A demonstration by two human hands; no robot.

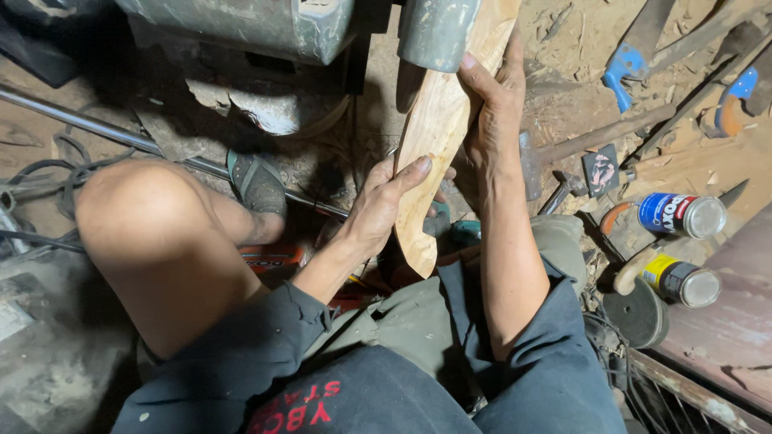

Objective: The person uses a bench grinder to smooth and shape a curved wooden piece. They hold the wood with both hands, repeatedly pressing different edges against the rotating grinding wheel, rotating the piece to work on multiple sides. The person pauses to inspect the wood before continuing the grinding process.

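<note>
While the person is sitting on the dusty floor, both hands are gripping a pale plank [438, 120] whose long axis is running near to far, the left hand [378, 205] clasping its near end, the right hand [494, 108] closing around its far edge beside a grey machine [438, 32].

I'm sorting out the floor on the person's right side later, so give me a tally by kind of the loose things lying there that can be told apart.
Cans: 2, one blue-labelled, one yellow-and-black
Hammers: 2, one long-handled, one small
Blue-handled saws: 2
Dark round disc: 1
Total: 7
</note>
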